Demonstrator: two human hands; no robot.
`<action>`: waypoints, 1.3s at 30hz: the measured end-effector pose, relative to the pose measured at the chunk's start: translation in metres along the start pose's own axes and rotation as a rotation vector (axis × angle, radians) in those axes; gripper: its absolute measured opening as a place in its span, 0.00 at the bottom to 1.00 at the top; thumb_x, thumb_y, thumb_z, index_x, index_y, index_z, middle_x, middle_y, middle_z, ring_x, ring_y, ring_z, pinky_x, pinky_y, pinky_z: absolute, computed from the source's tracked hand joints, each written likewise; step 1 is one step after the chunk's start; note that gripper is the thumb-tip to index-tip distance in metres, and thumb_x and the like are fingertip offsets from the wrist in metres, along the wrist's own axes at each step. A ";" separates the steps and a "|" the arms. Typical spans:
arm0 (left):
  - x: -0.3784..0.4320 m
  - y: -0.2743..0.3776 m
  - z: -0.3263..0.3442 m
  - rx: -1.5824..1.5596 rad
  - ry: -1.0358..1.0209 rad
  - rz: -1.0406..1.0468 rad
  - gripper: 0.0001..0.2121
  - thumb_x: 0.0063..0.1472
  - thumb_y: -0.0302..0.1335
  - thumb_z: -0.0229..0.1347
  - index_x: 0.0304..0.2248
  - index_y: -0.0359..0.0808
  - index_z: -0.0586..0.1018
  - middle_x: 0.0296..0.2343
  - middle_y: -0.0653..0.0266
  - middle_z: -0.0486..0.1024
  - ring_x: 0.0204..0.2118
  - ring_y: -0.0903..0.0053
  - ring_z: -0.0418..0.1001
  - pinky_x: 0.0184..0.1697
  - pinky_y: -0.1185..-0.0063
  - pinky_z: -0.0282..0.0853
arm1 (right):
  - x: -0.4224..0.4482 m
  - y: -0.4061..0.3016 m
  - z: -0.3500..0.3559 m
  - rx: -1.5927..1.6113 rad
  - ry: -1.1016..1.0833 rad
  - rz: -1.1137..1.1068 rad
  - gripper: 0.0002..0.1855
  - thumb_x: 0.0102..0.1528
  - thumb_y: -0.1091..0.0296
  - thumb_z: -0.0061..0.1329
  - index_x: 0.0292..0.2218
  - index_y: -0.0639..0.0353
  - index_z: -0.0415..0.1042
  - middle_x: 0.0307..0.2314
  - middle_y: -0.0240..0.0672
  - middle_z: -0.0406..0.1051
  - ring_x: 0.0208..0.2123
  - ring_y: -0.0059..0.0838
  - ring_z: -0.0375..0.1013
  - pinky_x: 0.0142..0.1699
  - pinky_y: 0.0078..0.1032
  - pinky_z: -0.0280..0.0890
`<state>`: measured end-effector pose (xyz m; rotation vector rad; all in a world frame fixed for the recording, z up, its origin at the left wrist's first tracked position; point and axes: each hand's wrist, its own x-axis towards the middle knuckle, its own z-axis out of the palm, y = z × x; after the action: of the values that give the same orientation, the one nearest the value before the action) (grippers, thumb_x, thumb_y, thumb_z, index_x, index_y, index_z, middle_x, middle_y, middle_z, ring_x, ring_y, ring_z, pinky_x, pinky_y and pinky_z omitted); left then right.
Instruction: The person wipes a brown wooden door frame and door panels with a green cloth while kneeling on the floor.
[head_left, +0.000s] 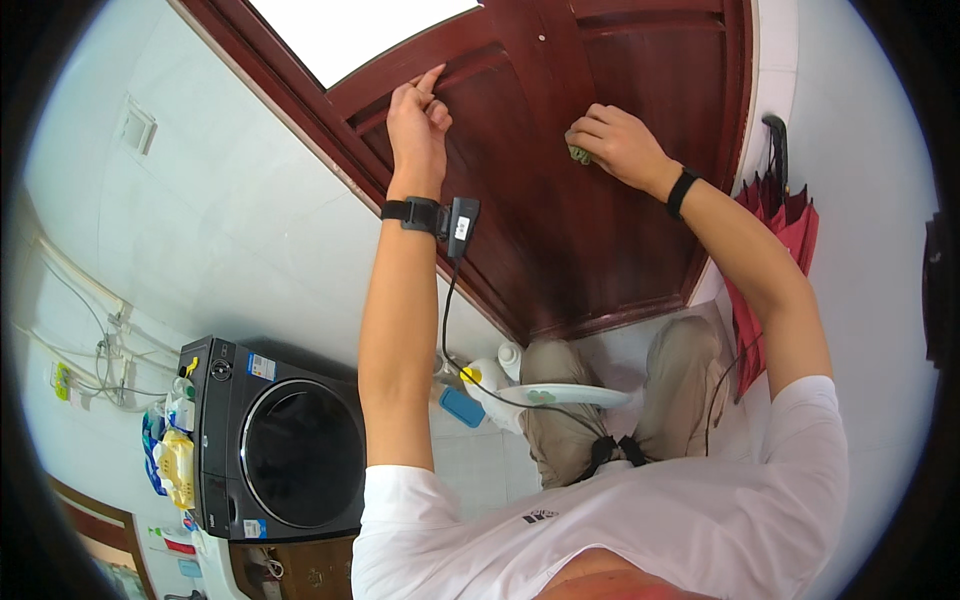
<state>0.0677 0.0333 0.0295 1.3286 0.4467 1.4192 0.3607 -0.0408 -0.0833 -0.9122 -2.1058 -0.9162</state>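
Observation:
A dark red panelled wooden door (487, 187) stands in front of me, with a bright opening at its upper left. My right hand (619, 146) is closed around a crumpled green cloth or scrubbing pad (579, 154), held at the door's middle; the fingers hide part of it. Higher up on the left, my left hand (420, 120) is at the moulding of a door panel, its index finger stretched out and the others loosely curled. Nothing shows in it. A black strap on the left wrist carries a small black device (463, 227) with a cable.
A dark front-loading washing machine (300, 450) stands at left, with packages (174, 465) on top. A folded red umbrella (799, 229) leans at right. By my knees are a white yellow-capped bottle (491, 382), a blue object (463, 407) and a white rimmed object (562, 395). The cable crosses my lap.

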 end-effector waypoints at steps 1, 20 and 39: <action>0.000 0.000 0.000 0.014 0.001 0.009 0.21 0.65 0.21 0.41 0.56 0.25 0.67 0.60 0.54 0.72 0.26 0.83 0.56 0.30 0.82 0.60 | 0.010 0.002 -0.010 0.036 0.058 0.030 0.19 0.48 0.78 0.61 0.43 0.54 0.81 0.42 0.27 0.78 0.44 0.34 0.74 0.51 0.32 0.73; 0.006 -0.011 -0.002 0.088 0.061 0.127 0.15 0.68 0.21 0.45 0.51 0.25 0.75 0.40 0.58 0.79 0.23 0.85 0.59 0.26 0.83 0.57 | 0.005 0.006 0.003 0.072 0.100 0.092 0.20 0.45 0.81 0.61 0.41 0.51 0.80 0.40 0.27 0.81 0.40 0.37 0.75 0.47 0.34 0.76; 0.003 -0.008 0.000 0.144 0.049 0.162 0.15 0.71 0.24 0.44 0.49 0.27 0.77 0.46 0.56 0.82 0.22 0.86 0.60 0.26 0.84 0.57 | -0.076 -0.033 0.074 0.275 0.141 0.236 0.28 0.39 0.87 0.60 0.43 0.51 0.84 0.43 0.27 0.83 0.42 0.38 0.76 0.48 0.31 0.74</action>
<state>0.0713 0.0383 0.0243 1.4748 0.4904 1.5804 0.3546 -0.0243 -0.1932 -0.8997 -1.8972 -0.5382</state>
